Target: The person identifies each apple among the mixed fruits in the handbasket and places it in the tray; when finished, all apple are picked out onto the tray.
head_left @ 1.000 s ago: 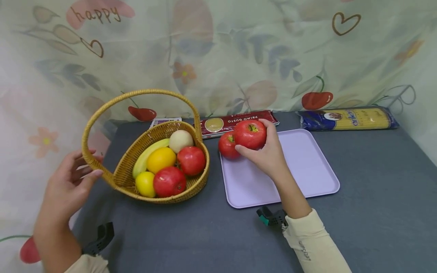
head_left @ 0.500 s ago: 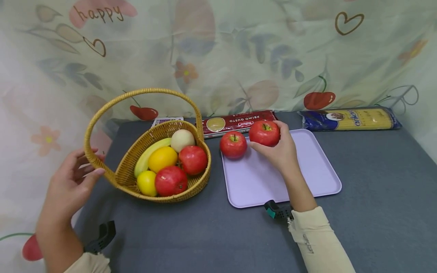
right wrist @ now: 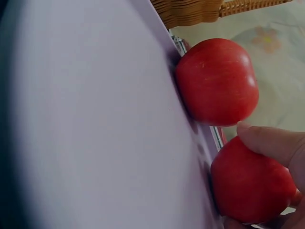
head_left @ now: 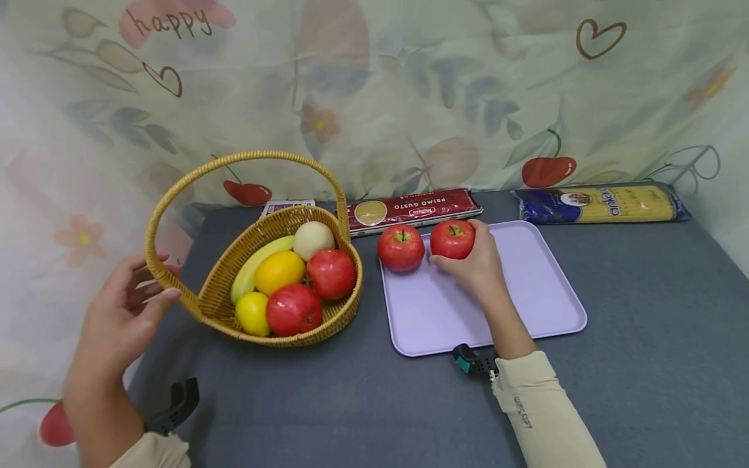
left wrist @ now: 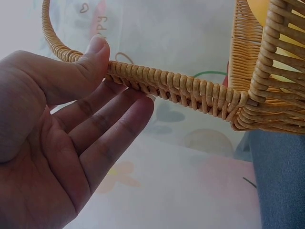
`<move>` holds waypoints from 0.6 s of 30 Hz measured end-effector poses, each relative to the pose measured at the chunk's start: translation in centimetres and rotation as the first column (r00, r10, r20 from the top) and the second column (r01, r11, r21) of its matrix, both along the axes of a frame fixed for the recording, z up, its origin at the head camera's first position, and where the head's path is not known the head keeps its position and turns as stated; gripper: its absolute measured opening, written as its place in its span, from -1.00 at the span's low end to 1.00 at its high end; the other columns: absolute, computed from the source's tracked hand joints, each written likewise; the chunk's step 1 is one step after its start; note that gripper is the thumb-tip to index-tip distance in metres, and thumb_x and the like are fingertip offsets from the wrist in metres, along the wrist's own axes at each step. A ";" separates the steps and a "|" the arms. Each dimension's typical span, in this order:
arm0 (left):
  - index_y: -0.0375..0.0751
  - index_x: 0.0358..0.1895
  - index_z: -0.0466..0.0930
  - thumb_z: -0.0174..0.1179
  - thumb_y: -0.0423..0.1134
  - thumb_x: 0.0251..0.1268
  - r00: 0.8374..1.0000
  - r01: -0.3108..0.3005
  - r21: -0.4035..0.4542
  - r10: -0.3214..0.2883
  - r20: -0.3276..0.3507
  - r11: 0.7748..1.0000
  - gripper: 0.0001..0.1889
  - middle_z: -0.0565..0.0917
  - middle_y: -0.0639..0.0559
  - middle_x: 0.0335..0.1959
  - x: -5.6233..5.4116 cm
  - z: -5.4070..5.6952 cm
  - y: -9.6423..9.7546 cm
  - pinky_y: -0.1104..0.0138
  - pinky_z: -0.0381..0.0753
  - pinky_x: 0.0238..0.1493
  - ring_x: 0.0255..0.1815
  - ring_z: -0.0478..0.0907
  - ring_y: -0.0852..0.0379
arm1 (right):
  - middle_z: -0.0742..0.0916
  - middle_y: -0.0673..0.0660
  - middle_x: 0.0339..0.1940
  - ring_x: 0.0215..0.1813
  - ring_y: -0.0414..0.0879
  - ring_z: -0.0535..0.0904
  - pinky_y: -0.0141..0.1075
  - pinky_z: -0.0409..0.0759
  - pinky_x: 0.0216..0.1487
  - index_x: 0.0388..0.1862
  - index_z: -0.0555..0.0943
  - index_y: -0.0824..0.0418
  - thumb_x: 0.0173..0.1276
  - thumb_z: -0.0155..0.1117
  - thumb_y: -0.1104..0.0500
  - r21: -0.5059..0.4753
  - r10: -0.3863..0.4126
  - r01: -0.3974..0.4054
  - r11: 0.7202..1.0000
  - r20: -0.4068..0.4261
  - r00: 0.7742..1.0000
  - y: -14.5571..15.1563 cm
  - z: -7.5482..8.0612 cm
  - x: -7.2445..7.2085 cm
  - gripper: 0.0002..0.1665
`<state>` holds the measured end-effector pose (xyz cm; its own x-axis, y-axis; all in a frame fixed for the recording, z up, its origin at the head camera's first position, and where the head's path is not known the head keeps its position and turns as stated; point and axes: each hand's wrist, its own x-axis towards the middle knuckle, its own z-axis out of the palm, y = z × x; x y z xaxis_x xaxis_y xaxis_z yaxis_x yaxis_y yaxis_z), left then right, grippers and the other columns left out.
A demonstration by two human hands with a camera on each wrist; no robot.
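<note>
My right hand holds a red apple low at the back of the lilac tray, with thumb and fingers on either side of it. A second red apple sits just left of it, at the tray's back left corner. To the left stands a wicker basket with a tall arched handle. My left hand pinches the lower left part of that handle between thumb and fingertips.
In the basket lie a banana, a yellow mango-like fruit, a lemon, a beige round fruit and two red fruits. Behind stand a red pasta packet and a blue-and-yellow spaghetti packet.
The right hand has carried its apple to the right, away from the other apple, and down onto the tray's back part. The left hand stays at the basket handle.
</note>
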<state>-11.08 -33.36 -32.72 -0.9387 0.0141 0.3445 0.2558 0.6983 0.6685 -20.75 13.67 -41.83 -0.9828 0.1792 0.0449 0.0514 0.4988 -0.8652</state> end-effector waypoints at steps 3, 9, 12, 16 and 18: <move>-0.22 0.38 0.35 0.23 -0.56 0.32 1.000 0.003 0.007 -0.003 0.015 1.000 -0.42 0.54 0.21 0.05 0.0 -0.1 -0.2 0.70 0.47 -0.08 -0.01 0.51 0.50 | 0.44 0.36 0.29 0.32 0.23 0.36 0.14 0.49 0.24 0.47 0.19 0.32 0.06 0.63 0.15 0.009 0.016 -0.016 1.000 0.000 1.000 -0.1 -0.1 0.0 0.10; -0.18 0.40 0.35 0.23 -0.56 0.32 1.000 0.004 0.015 -0.004 0.022 1.000 -0.40 0.54 0.22 0.07 0.0 -0.2 -0.4 0.69 0.48 -0.09 -0.01 0.51 0.51 | 0.42 0.38 0.30 0.34 0.24 0.33 0.14 0.43 0.30 0.47 0.19 0.35 0.06 0.62 0.19 0.020 0.038 -0.037 0.999 -0.016 0.999 -0.2 0.0 0.0 0.09; -0.20 0.39 0.35 0.24 -0.57 0.31 1.000 0.000 0.007 0.000 0.012 1.000 -0.40 0.54 0.21 0.06 0.0 -0.2 -0.3 0.69 0.48 -0.09 -0.02 0.52 0.50 | 0.42 0.39 0.30 0.34 0.25 0.32 0.13 0.39 0.33 0.46 0.21 0.37 0.06 0.61 0.21 0.020 0.035 -0.034 0.999 -0.032 0.999 -0.1 0.0 0.0 0.07; -0.21 0.39 0.35 0.24 -0.55 0.31 1.000 -0.006 -0.001 0.006 0.016 1.000 -0.41 0.54 0.18 0.06 0.1 -0.2 -0.2 0.70 0.47 -0.09 -0.02 0.51 0.51 | 0.40 0.40 0.32 0.36 0.25 0.29 0.13 0.37 0.35 0.47 0.20 0.37 0.08 0.58 0.23 0.026 0.031 -0.030 0.999 -0.028 0.999 -0.1 0.1 0.1 0.06; -0.22 0.39 0.35 0.24 -0.54 0.32 1.000 -0.008 -0.003 0.008 0.020 1.000 -0.41 0.54 0.17 0.06 0.1 -0.1 -0.2 0.70 0.47 -0.09 -0.02 0.51 0.51 | 0.37 0.40 0.35 0.39 0.25 0.27 0.13 0.37 0.35 0.48 0.18 0.36 0.09 0.57 0.23 0.027 0.031 -0.031 0.999 -0.015 0.999 -0.2 0.3 0.1 0.06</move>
<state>-10.99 -33.53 -32.86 -0.9453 0.0077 0.3261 0.2373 0.7023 0.6712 -20.60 13.51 -41.56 -0.9870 0.1472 0.0640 0.0227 0.5229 -0.8521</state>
